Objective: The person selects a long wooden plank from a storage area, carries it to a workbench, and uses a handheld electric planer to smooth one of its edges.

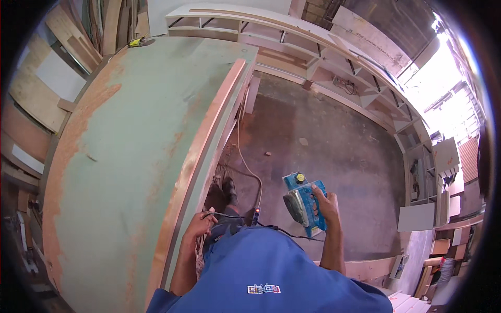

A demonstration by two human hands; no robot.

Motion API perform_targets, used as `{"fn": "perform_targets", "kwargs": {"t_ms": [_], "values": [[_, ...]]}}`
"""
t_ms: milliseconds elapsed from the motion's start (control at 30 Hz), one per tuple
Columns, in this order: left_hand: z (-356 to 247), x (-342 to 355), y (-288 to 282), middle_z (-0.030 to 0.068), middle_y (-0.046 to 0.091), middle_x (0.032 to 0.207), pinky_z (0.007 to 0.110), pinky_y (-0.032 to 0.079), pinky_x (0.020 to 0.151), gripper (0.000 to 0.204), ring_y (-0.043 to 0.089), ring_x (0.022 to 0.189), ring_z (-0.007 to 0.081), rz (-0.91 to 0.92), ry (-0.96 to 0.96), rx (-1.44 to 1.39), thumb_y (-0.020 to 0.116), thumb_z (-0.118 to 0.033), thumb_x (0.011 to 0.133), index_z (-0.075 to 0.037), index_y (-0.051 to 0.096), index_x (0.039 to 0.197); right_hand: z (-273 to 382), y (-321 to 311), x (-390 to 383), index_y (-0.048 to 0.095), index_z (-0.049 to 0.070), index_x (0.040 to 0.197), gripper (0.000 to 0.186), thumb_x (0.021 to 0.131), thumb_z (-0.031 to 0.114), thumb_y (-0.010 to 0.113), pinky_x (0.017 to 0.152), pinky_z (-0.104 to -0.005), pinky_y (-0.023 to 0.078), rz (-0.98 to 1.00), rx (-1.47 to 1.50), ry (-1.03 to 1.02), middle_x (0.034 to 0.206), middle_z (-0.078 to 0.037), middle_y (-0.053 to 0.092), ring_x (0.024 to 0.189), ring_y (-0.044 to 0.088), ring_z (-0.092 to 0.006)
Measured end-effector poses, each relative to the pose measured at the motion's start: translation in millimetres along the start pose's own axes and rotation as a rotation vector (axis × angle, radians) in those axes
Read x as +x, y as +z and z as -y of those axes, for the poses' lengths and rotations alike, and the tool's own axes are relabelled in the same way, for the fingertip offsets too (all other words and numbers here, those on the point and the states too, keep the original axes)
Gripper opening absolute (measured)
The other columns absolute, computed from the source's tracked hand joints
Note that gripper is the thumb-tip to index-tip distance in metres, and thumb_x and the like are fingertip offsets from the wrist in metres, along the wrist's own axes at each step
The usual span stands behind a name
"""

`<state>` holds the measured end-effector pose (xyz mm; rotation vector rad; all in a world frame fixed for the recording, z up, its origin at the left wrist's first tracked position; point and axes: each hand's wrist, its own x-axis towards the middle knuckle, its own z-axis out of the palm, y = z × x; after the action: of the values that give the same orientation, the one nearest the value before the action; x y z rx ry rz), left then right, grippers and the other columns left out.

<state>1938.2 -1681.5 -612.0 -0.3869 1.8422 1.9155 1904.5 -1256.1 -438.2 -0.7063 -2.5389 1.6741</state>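
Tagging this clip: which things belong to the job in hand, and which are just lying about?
In use: blue electric planer, right hand; black cord, left hand; probably the wooden plank on the green-topped table.

Apparently lying about: yellow object at table's far corner; small scrap on concrete floor; white panel, right.

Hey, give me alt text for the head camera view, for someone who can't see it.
A person's right hand grips a blue handheld power tool above a grey floor, while the left hand holds a dark cord beside a pale green tabletop bearing a long wooden strip.
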Motion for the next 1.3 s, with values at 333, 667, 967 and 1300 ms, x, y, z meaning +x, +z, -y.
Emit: {"fn": "perform_targets", "kwargs": {"t_ms": [333,667,967,1300], "values": [[19.6,-76.5,62.8,-0.0009,0.056,0.061,0.029,0.037,0.048,0.051,0.048,0.053,0.0092,-0.086,0.111,0.145,0.052,-0.046,0.106,-0.005,0.072,0.083,3.8,-24.6,-40.5,0.067,0.001,0.078,0.044,0.096,0.042,0.069,0.038,-0.0264,0.038,0.142,-0.098,-0.16,0.055,-0.003,0.057,0.04,0.05,-0.0101],[169.6,-271.7,99.3,-0.005,0.053,0.064,0.027,0.034,0.049,0.036,0.045,0.053,0.0086,-0.107,0.002,-0.32,0.053,-0.032,0.104,-0.005,0.073,0.089,13.7,-34.1,-166.1,0.069,0.001,0.081,0.045,0.094,0.043,0.072,0.042,-0.0252,0.039,0.347,-0.155,-0.331,0.056,-0.001,0.057,0.044,0.051,-0.0083],[188.7,-383.0,210.8,-0.0027,0.055,0.063,0.027,0.037,0.044,0.023,0.048,0.051,0.0069,-0.494,-0.015,-0.374,0.06,-0.02,0.101,-0.006,0.069,0.086,85.9,-29.6,-173.8,0.071,0.0,0.083,0.047,0.094,0.046,0.071,0.044,-0.0256,0.037,0.734,-0.328,-0.506,0.057,-0.001,0.057,0.045,0.051,-0.0084],[142.1,-351.5,420.8,0.0025,0.06,0.068,0.03,0.045,0.056,0.02,0.055,0.062,0.0112,-0.888,-0.229,-0.51,0.07,-0.019,0.092,-0.003,0.066,0.08,162.4,1.9,-95.4,0.074,-0.004,0.094,0.058,0.09,0.054,0.069,0.056,-0.034,0.05,1.345,-0.863,-1.04,0.068,-0.009,0.063,0.06,0.062,-0.0186]]}}
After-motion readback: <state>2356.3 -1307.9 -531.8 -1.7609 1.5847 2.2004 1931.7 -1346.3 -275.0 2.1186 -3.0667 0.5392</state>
